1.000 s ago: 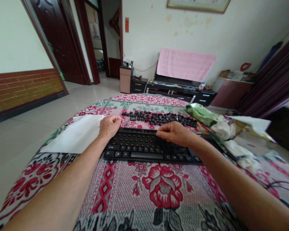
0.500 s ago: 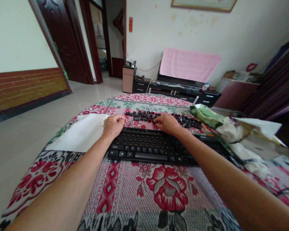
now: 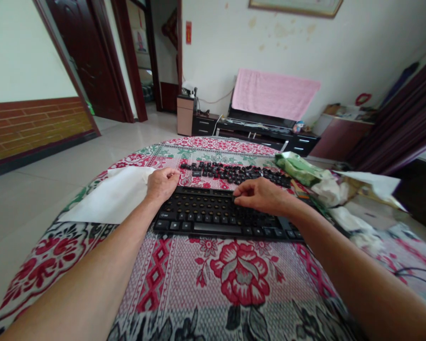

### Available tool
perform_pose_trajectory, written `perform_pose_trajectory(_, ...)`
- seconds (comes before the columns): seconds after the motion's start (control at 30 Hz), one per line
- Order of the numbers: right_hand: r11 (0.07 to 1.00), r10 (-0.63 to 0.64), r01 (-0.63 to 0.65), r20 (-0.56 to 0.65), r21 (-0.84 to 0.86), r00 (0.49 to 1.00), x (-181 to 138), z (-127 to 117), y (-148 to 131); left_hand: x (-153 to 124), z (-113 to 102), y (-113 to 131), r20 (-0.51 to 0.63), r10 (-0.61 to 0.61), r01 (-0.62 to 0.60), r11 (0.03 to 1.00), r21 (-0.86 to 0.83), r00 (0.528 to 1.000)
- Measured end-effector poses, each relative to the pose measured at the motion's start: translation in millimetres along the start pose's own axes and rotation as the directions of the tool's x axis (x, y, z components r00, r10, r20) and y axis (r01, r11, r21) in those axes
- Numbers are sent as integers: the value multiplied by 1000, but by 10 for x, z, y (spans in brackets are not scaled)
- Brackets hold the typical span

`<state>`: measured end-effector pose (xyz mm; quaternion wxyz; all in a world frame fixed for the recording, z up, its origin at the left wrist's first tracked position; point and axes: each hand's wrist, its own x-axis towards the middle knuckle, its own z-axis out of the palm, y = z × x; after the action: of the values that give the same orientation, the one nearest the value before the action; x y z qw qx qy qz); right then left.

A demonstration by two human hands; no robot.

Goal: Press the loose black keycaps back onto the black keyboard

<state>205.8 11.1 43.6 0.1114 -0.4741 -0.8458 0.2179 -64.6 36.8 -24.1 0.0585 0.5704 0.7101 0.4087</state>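
A black keyboard [image 3: 213, 215] with most of its keycaps off lies on a table with a red flowered cloth [image 3: 241, 274]. My left hand [image 3: 161, 183] is curled shut on the keyboard's far left corner. Over the keyboard's upper middle, my right hand [image 3: 262, 195] has its fingers pinched together, probably on a small keycap that I cannot see clearly. Beyond the keyboard, several loose black keycaps [image 3: 234, 173] are spread in rows on the cloth.
A white sheet of paper [image 3: 110, 196] lies left of the keyboard. Crumpled green and white bags and paper [image 3: 323, 182] pile up at the right. Across the room stands a low TV cabinet with a pink cloth [image 3: 275, 97]; doors are at the left.
My right hand has drawn back from the loose keycaps to the keyboard's upper middle, with its fingers pinched. My left hand has stayed on the keyboard's left corner.
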Motion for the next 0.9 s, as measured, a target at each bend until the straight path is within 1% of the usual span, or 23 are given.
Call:
perform_pose_trajectory(0.07, 997, -9, 1, 114, 75, 993, -152, 16, -9, 4, 4, -9, -4, -5, 5, 1000, 4, 1000)
perform_pose_trajectory(0.17, 988, -1, -28, 187, 153, 982, -282, 64, -3, 6, 6, -16, -5, -5, 5, 1000, -2, 1000)
perform_pose_trajectory(0.33, 981, 55, -91, 201, 174, 978, -317, 118, 16, 5, 5, -13, -2, 3, -3, 1000, -17, 1000)
perform_pose_trajectory(0.47, 970, 70, -122, 240, 209, 968, -292, 107, 21, 6, 12, -17, -4, 1, -1, 1000, -20, 1000)
perform_pose_trajectory(0.7, 961, 49, -118, 266, 252, 963, -247, 54, 21, 4, 19, -17, -9, -7, 7, 1000, -13, 1000)
perform_pose_trajectory(0.9, 958, 51, -132, 299, 256, 953, -235, 35, 53, 0, 13, -11, -7, 2, -2, 1000, -10, 1000)
